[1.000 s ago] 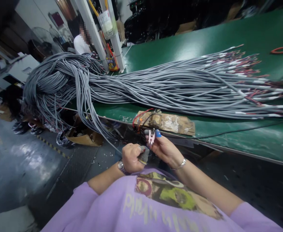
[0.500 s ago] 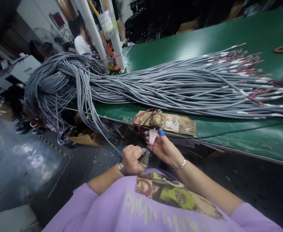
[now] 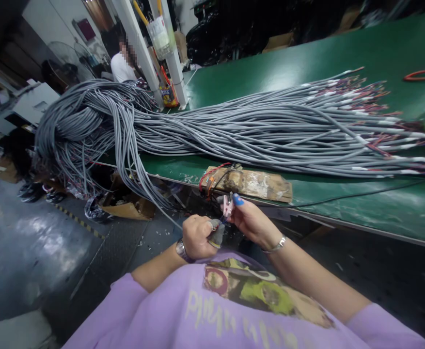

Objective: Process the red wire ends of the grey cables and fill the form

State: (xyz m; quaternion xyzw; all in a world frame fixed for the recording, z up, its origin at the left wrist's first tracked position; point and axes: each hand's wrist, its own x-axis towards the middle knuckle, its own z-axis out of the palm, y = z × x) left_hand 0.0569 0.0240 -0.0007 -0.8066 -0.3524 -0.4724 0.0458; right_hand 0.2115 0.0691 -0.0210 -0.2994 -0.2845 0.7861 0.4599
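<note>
My left hand (image 3: 197, 237), a watch on its wrist, is closed around the end of a grey cable (image 3: 170, 220). A worn grey cover (image 3: 216, 235) is on its fingers. Thin coloured wires (image 3: 224, 219) come out of the cable end toward the right. My right hand (image 3: 252, 223), with blue tape on the thumb, pinches a small pale pink clip-like tool (image 3: 228, 205) by these wires. Whether the tool's tip closes on the wires cannot be made out. Both hands are in front of the bench edge, near my body.
A thick bundle of grey cables (image 3: 212, 128) lies along the green bench (image 3: 328, 203), its white-wrapped ends to the right. A wooden board (image 3: 266, 184) with wires is at the front edge. An open carton (image 3: 132, 206) stands below left. A person (image 3: 122, 67) is beyond the white posts.
My right hand has turned the pink tool, so its narrow side now shows. Coloured wires now show between the two hands. The left hand has barely moved.
</note>
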